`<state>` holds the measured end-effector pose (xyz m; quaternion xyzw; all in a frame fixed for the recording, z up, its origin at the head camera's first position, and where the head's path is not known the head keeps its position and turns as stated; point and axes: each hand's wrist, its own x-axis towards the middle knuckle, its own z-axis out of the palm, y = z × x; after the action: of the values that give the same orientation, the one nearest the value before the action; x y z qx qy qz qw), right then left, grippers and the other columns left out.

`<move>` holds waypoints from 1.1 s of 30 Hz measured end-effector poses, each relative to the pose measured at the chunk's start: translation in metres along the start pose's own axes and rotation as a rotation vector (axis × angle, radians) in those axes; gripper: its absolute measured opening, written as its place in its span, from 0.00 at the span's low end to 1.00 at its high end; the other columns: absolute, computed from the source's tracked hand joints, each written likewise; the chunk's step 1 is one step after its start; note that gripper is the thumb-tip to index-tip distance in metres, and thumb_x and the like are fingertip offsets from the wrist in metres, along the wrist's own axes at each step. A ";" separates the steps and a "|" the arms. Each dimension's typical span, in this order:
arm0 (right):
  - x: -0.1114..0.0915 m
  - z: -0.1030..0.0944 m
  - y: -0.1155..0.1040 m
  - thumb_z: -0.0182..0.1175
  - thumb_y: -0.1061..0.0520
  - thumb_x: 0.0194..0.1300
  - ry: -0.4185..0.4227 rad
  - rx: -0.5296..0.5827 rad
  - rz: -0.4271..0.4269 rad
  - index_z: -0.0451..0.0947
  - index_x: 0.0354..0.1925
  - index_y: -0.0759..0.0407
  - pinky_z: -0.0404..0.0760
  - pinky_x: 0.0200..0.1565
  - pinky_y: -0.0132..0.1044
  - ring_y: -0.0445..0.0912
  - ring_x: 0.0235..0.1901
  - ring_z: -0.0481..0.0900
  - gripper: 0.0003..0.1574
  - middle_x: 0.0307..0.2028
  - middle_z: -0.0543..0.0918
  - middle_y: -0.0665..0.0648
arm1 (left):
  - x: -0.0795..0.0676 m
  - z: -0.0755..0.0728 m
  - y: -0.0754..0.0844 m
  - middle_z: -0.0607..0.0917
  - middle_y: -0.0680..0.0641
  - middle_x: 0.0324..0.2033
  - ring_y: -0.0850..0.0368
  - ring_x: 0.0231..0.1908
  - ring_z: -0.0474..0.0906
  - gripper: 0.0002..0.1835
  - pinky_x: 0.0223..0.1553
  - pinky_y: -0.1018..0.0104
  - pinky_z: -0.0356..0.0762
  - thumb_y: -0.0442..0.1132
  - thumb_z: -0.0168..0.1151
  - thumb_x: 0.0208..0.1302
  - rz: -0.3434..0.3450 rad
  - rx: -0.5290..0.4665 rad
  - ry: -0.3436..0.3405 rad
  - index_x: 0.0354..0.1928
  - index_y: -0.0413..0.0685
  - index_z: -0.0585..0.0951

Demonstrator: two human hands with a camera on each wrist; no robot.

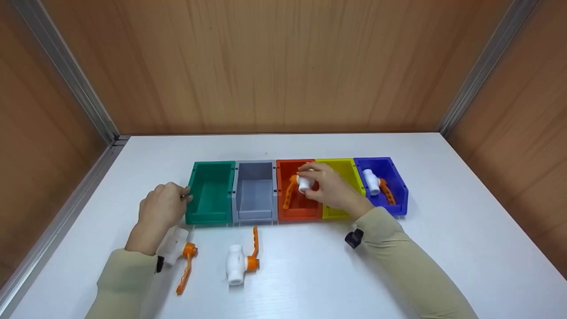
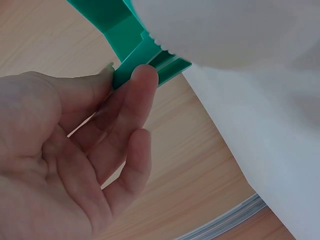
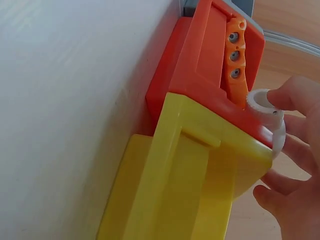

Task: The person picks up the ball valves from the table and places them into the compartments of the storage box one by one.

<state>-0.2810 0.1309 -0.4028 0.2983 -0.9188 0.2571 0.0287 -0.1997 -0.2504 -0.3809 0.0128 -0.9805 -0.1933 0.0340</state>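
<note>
Toward the near edge of the white table (image 1: 301, 279), a white plastic valve with an orange lever (image 1: 235, 264) is lying flat; a second such valve (image 1: 177, 244) is lying left of it, partly hidden by the cuff. Farther in, the left hand (image 1: 160, 207) is pinching the rim of the green plastic bin (image 1: 208, 217), the one nearest the table's left edge. The right hand (image 1: 333, 188) is holding a third white valve (image 1: 305, 183) in the red-orange plastic bin (image 1: 300, 215), fingers curling around its body (whether it is touching the floor there, I cannot tell). It is probably handling as light, stiff and a little slippery, its stout body giving a surer hold than the thin lever. Toward the right edge, a fourth valve (image 1: 371, 182) is resting in the blue plastic bin (image 1: 401, 207). No brand or writing is showing legibly.
</note>
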 end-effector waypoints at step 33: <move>0.010 0.015 0.000 0.64 0.51 0.69 -0.133 -0.329 -0.111 0.85 0.52 0.51 0.45 0.68 0.69 0.51 0.60 0.72 0.15 0.56 0.81 0.52 | 0.000 0.001 -0.002 0.81 0.29 0.53 0.36 0.42 0.83 0.17 0.30 0.52 0.83 0.35 0.61 0.71 0.017 0.002 0.020 0.57 0.31 0.80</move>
<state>-0.2879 0.1177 -0.4135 0.3561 -0.9304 0.0809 0.0303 -0.1996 -0.2514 -0.3829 0.0063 -0.9803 -0.1921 0.0454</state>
